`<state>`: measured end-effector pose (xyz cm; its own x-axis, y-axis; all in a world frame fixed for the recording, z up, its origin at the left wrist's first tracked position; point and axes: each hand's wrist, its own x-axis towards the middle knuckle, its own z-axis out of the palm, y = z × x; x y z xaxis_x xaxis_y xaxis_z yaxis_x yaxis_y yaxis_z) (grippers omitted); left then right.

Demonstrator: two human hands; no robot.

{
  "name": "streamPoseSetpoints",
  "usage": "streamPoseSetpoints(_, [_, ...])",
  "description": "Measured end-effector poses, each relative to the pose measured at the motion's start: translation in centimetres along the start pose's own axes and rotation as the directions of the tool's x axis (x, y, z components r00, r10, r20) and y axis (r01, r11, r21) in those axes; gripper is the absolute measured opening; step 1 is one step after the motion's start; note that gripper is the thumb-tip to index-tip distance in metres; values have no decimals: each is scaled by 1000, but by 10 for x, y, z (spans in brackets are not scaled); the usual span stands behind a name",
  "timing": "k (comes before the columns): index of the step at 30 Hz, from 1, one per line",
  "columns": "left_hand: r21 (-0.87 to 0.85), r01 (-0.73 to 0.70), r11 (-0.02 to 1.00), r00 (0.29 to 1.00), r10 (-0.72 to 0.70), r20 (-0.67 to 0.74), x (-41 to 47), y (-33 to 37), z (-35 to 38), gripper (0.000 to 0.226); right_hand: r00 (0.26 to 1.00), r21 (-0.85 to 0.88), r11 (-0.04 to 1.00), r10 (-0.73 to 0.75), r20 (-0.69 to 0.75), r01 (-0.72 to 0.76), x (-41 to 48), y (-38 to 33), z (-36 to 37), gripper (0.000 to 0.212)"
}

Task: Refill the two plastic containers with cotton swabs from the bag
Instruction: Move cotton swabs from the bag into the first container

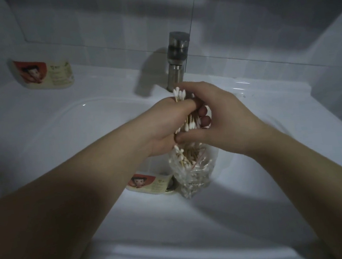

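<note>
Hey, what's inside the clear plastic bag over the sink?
Cotton swabs with white tips sit inside the plastic bag. The left hand and right hand grip a bundle of swabs above it and cover its mouth, so the opening cannot be seen.

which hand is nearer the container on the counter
Left. The left hand sits right of the counter container, over the sink; the right hand is farther right.

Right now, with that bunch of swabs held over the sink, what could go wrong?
1. The left hand and right hand grip a loose bundle of cotton swabs above the basin; stray ones could slip into it.
2. The bag hangs under the hands and might spill more.
3. The faucet stands just behind; a drip would wet them.
</note>
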<state>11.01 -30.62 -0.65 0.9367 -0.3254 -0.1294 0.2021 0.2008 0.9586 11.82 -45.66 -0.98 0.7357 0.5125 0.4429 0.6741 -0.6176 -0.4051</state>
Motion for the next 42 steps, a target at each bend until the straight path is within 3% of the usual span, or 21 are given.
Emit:
streamPoseSetpoints(3, [-17, 42, 999, 999, -42, 15, -1, 1, 0, 17, 999, 29, 999, -36, 33, 35, -1, -2, -1, 105])
streamPoseSetpoints(7, [16, 54, 998, 998, -55, 7, -2, 0, 0, 13, 998, -54, 997, -58, 19, 59, 1, -3, 1, 91])
streamPoseSetpoints(11, [-46, -11, 999, 995, 7, -101, 0, 1, 1, 16, 1000, 30, 999, -18, 3, 18, -1, -7, -2, 95])
streamPoseSetpoints(13, [-91, -38, 995, 977, 18, -211, 3, 4, -2, 10, 999, 70, 998, -7, -51, 10, -3, -8, -6, 75])
streamPoseSetpoints(15, [-157, -56, 986, 950, 4, -313, 5, 7, -6, 12, 997, 78, 997, -3, -82, 10, -4, -9, -12, 37])
streamPoseSetpoints(18, [-279, -94, 956, 932, -14, -361, 8, 10, -11, 25, 999, 50, 999, 10, 45, -12, -5, -8, -19, 5])
streamPoseSetpoints(21, [-292, -95, 952, 930, -20, -366, 9, 9, -13, 29, 948, -2, 998, 62, 313, -64, -5, -6, -16, 19])
streamPoseSetpoints(23, [-271, -91, 958, 931, -15, -365, 9, 7, -12, 30, 907, -41, 997, 79, 414, -68, -6, -7, -10, 37])
streamPoseSetpoints(26, [-238, -91, 967, 935, 1, -354, 8, 7, -10, 27, 902, -40, 998, 51, 429, -38, -6, -8, -2, 52])
streamPoseSetpoints(38, [-177, -91, 980, 930, 20, -367, 7, 8, -15, 19, 858, -284, 950, 35, 512, 130, -3, -24, 11, 55])
streamPoseSetpoints(42, [-140, -93, 986, 924, 33, -381, 9, 7, -16, 18, 884, -373, 907, 2, 468, 195, -3, -27, 19, 51])
